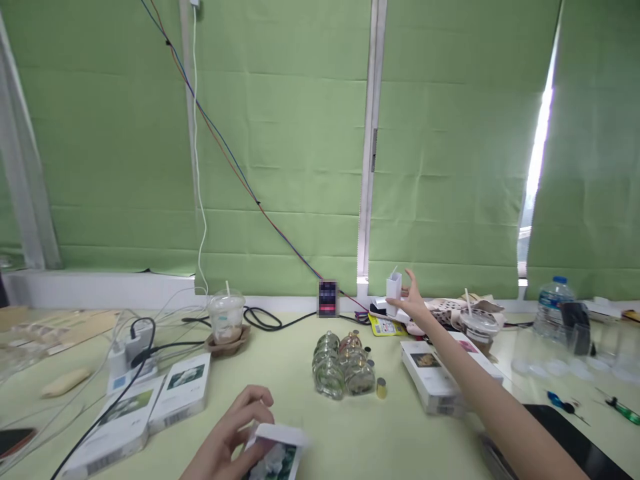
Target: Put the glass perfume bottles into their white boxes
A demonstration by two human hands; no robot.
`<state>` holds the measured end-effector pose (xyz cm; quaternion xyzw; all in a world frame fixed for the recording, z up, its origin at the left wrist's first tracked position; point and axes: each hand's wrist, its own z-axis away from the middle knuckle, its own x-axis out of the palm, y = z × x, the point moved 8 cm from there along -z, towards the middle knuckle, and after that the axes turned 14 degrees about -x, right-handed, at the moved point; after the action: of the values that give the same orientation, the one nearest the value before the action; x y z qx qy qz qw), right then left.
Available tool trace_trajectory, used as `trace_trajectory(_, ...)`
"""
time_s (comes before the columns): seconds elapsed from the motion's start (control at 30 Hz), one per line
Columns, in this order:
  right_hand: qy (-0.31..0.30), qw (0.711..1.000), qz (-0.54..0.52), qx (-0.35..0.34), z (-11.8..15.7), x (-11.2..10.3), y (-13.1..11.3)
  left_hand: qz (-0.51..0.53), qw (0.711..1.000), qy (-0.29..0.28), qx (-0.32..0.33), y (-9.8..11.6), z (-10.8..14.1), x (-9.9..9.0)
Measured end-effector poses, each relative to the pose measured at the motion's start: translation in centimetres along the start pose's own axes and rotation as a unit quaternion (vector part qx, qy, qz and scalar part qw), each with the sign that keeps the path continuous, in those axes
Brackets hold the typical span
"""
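In my left hand (240, 427), at the lower middle, is a small white carton (277, 453) with a flower picture and its end flap lifted. My right arm stretches to the back of the table. There my right hand (413, 301) has its fingers spread beside a narrow white box (393, 287) that stands upright with its top open. The thumb overlaps the box's lower edge; whether it touches is unclear. Between my hands stand several round clear glass bottles (329, 377) in two rows. A small gold cap (381, 388) stands to their right.
White picture cartons lie at left (180, 390) and right (433, 380). Cables run around a power strip (133, 353). Plastic drink cups (226, 317) stand at the back left and right. A phone (328, 299) leans by the wall; a water bottle (555, 303) and clear cups stand at far right.
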<state>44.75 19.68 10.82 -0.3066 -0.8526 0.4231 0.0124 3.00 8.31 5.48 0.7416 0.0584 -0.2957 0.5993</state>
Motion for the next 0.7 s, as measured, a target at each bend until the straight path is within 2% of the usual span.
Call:
trace_trajectory(0.03, -0.003, 0.996, -0.085, -0.014, 1.4, 0.6, -2.0, -0.022, 1.000, -0.001, 0.013, 1.1, 0.3, 0.3)
trace_trajectory(0.1, -0.021, 0.967, -0.253, -0.013, 4.8, 2.1, -6.1, -0.052, 0.998, -0.002, 0.029, 2.9, 0.8, 0.8)
trace_trajectory(0.23, -0.082, 0.873, -0.477, 0.057, 12.4, 5.5, -13.2, -0.099, 0.991, -0.023, 0.083, 5.6, 1.5, 2.8)
trace_trajectory(0.33, -0.110, 0.812, -0.563, 0.109, 17.0, 7.7, -16.2, -0.130, 0.980, -0.023, 0.147, 6.9, 2.1, 4.7)
trace_trajectory(0.4, -0.107, 0.791, -0.585, 0.142, 18.9, 8.8, -16.7, -0.132, 0.974, -0.010, 0.185, 7.3, 2.5, 5.7)
trace_trajectory(0.5, -0.115, 0.796, -0.571, 0.165, 20.4, 9.7, -16.2, -0.112, 0.972, 0.016, 0.208, 7.2, 2.7, 6.5)
trace_trajectory(0.7, -0.058, 0.870, -0.471, 0.130, 19.9, 8.9, -13.5, -0.094, 0.971, 0.021, 0.218, 6.6, 2.9, 6.8)
